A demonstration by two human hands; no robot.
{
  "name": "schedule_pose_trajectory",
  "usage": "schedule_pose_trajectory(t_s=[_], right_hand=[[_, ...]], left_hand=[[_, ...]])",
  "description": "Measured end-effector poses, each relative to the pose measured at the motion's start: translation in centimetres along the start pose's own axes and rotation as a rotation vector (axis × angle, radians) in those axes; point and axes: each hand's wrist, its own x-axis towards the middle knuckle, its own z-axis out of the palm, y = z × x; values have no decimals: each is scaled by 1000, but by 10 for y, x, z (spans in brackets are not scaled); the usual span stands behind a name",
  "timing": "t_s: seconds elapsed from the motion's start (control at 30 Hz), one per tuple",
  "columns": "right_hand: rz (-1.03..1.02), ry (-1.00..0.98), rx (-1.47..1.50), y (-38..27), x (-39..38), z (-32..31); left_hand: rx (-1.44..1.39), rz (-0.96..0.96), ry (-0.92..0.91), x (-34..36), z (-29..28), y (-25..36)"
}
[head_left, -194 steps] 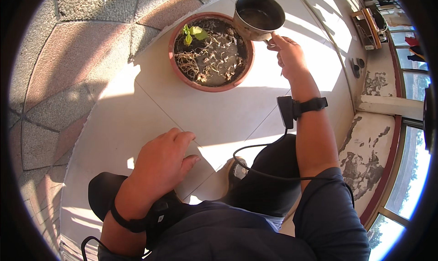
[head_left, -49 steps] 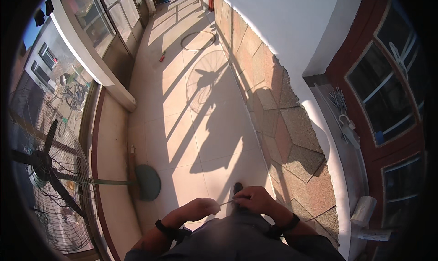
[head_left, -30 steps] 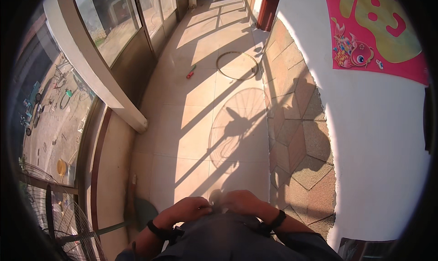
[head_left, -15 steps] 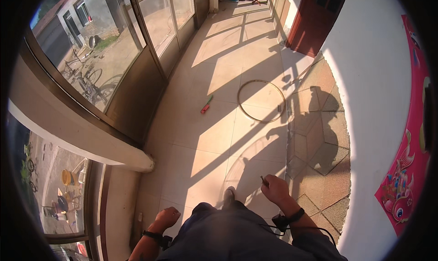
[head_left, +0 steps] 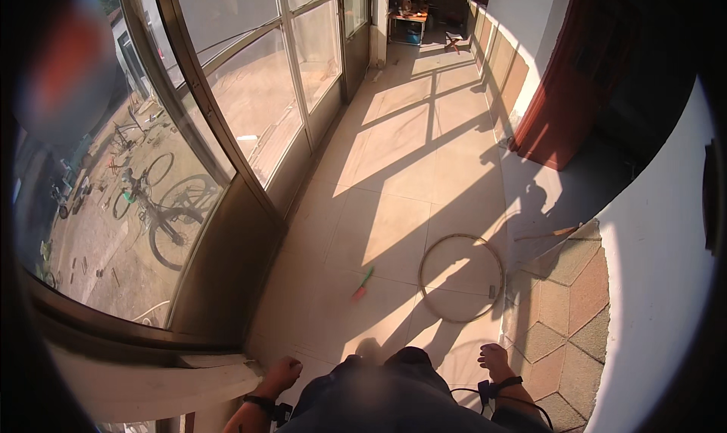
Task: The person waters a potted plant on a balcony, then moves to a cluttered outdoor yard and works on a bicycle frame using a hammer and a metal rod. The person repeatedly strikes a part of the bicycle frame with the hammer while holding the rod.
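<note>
My left hand (head_left: pixel 282 373) hangs low at the left, near the window ledge, its fingers curled in and nothing seen in them. At the lower right, my right hand (head_left: pixel 496 361) is closed with bent fingers; whatever it may hold is hidden. A thin round hoop (head_left: pixel 421 287), like a bare wheel rim, lies flat on the tiled floor ahead, apart from both hands. Left of the hoop lies a small slim red and green object (head_left: pixel 363 286), slightly blurred. Both wrists wear dark bands, and a black cable runs from the right one.
Framed windows (head_left: pixel 254 92) line the left side, with bicycles (head_left: pixel 170 213) outside. A red door (head_left: pixel 564 107) stands at the right, beyond a white wall (head_left: pixel 659 236). Patterned paving (head_left: pixel 568 312) borders the floor. A small table (head_left: pixel 409 16) and a folding stool (head_left: pixel 454 39) stand far ahead.
I have moved forward, so the hoop and the red and green object are closer. My right hand has lowered and turned; the small dark thing jutting from it is no longer visible.
</note>
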Motion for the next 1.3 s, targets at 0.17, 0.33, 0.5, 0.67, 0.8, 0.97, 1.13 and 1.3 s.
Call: schedule_pose_trajectory(t_s=[0.17, 0.33, 0.5, 0.67, 0.8, 0.97, 1.13, 1.3], right_hand=[[234, 96, 96, -136, 77, 6], [224, 91, 192, -227, 245, 34], [94, -98, 76, -473, 353, 125], [-183, -290, -32, -687, 446, 266], [-186, -214, 46, -745, 495, 317], [-68, -308, -120, -830, 540, 438], [-27, -437, -322, -913, 556, 520], [-140, -663, -516, -1023, 608, 662]], left_hand=[[162, 222, 226, 132, -109, 183], [203, 428, 439, 286, -173, 334], [248, 557, 670, 369, -255, 452], [372, 614, 1098, 436, -419, 548], [555, 827, 1340, 556, -544, 699], [673, 660, 1554, 620, -693, 727], [827, 633, 1451, 681, -758, 746], [811, 461, 1546, 722, -789, 730]])
